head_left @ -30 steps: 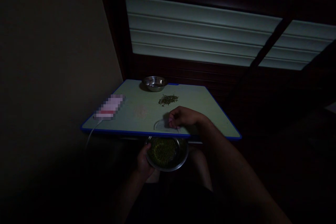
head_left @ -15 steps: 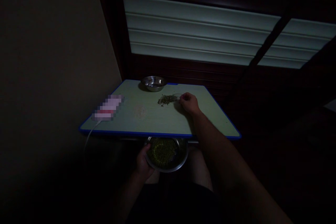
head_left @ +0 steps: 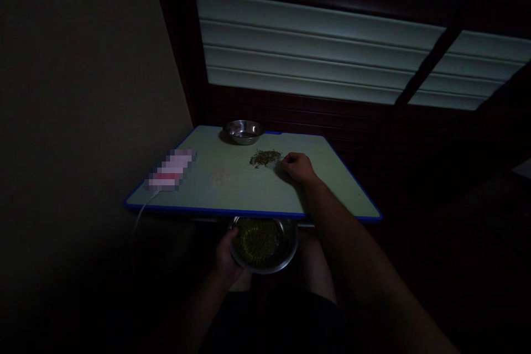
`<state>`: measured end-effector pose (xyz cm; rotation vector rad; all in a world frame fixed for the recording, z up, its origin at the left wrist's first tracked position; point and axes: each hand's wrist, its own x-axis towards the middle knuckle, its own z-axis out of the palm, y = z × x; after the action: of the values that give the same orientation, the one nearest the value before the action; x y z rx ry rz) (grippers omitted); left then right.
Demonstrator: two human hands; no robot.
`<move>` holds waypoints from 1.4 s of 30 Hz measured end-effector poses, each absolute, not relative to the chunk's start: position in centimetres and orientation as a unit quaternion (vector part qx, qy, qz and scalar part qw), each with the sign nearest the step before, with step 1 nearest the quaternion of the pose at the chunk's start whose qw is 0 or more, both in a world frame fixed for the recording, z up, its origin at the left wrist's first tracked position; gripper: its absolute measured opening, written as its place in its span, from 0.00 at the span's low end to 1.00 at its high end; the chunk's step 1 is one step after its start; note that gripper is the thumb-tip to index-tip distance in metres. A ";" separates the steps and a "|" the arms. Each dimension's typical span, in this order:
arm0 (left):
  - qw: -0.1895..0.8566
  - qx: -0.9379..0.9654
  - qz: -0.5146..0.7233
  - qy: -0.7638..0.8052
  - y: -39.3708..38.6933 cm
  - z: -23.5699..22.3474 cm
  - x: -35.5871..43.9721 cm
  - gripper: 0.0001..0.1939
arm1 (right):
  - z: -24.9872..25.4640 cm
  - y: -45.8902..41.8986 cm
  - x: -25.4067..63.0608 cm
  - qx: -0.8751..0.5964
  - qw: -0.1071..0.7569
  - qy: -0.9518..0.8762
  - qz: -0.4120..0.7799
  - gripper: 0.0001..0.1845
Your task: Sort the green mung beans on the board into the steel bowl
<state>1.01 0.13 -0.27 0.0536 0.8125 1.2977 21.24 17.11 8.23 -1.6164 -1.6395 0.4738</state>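
My left hand (head_left: 226, 259) grips the rim of a steel bowl (head_left: 289, 254) full of small green beans, held below the near edge of a pale green tabletop (head_left: 232, 188) with a blue border. My right hand (head_left: 297, 166) is stretched out onto the table, fingers closed on a small clear lid-like piece (head_left: 271, 165) that touches a little heap of green beans (head_left: 264, 157). The room is very dark.
An empty steel bowl (head_left: 243, 131) stands at the table's far edge. A blurred-out pink and white object (head_left: 170, 170) with a white cable (head_left: 141, 214) lies at the left. A wall is on the left; a dark frame with pale panels (head_left: 311, 50) rises behind.
My right hand went from the table's near edge, carrying the clear piece, out to the bean heap, then drew back slightly. My left hand and its bowl stayed put.
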 end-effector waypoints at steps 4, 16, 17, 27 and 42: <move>0.732 0.035 0.587 0.344 0.1 -0.5 0.9 0.10 | 8.3 17.1 21.1 -0.630 0.384 -0.652 0.178 0.08; 0.725 0.029 0.581 0.368 0.0 -0.1 1.0 0.10 | 8.6 16.9 19.7 -0.596 0.375 -0.680 0.204 0.09; 0.722 0.028 0.585 0.368 -0.1 -0.1 1.0 0.10 | 8.7 16.8 19.6 -0.596 0.374 -0.680 0.205 0.09; 0.722 0.028 0.589 0.362 0.0 -0.3 1.1 0.11 | 8.8 16.3 19.1 -0.591 0.364 -0.693 0.195 0.10; 0.734 0.013 0.588 0.340 0.0 -0.4 1.0 0.10 | 9.0 16.4 18.4 -0.602 0.339 -0.696 0.195 0.07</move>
<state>0.95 -0.01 -0.40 0.0296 0.7482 1.2935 18.37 16.38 9.04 -1.5681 -1.8117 0.5071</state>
